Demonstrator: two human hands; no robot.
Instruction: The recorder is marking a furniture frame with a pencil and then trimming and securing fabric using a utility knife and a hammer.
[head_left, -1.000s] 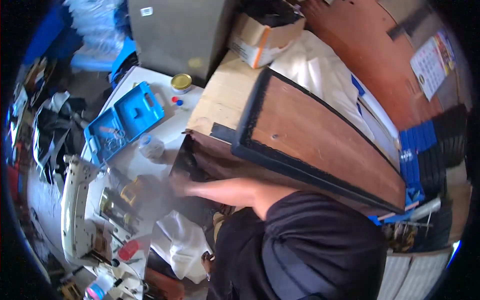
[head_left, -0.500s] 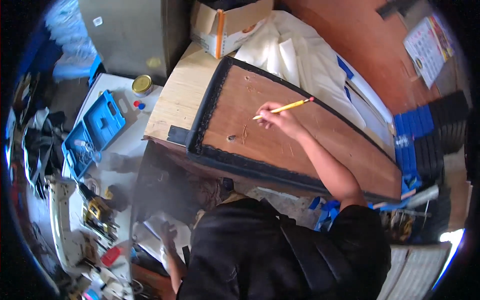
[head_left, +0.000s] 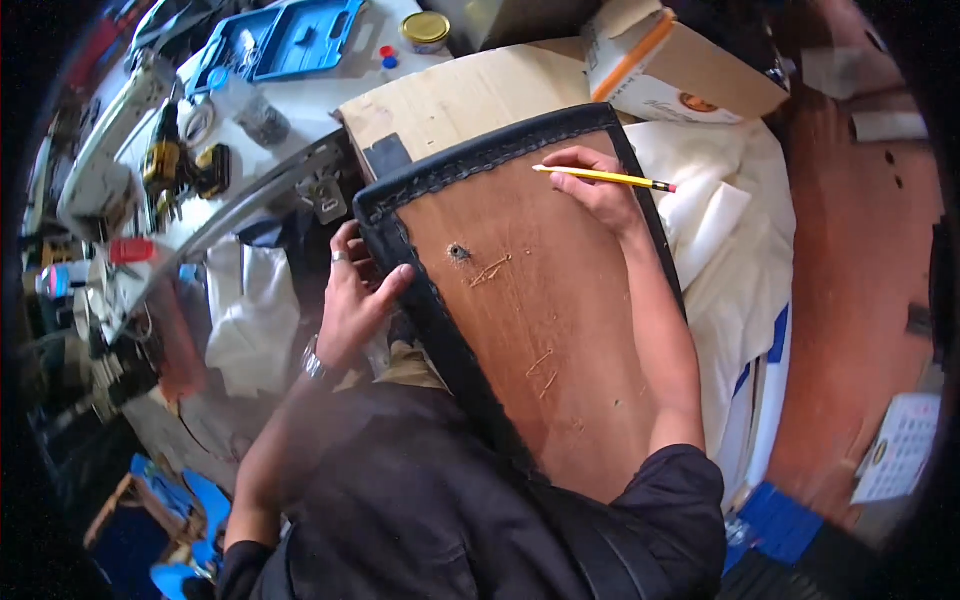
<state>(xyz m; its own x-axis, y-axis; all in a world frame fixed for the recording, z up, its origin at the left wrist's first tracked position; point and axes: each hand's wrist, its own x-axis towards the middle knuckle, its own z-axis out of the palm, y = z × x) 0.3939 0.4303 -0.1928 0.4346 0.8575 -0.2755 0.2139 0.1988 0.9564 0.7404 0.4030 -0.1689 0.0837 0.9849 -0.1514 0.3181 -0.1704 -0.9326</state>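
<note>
A large wooden panel (head_left: 530,310) lies before me, its rim wrapped in black upholstery edging that is stitched or stapled down. My right hand (head_left: 607,200) pinches a yellow pencil (head_left: 625,180) over the panel's far right part. The pencil's tip points left, close to the far black edging; its eraser end points right. My left hand (head_left: 352,300) grips the panel's left edge, thumb on top of the black rim and fingers around its side. A hole (head_left: 458,252) and several scratched marks show in the wood.
Beyond the panel are a plywood surface (head_left: 470,95) and a cardboard box (head_left: 680,75). White cloth (head_left: 750,190) is heaped on the right. On the left table lie a yellow drill (head_left: 165,160), a blue tool case (head_left: 290,40) and a tin (head_left: 425,30).
My view has turned, so the panel now runs more lengthwise toward me. My left hand has come up from below and taken hold of the panel's edge. The pencil is now nearer the far edging.
</note>
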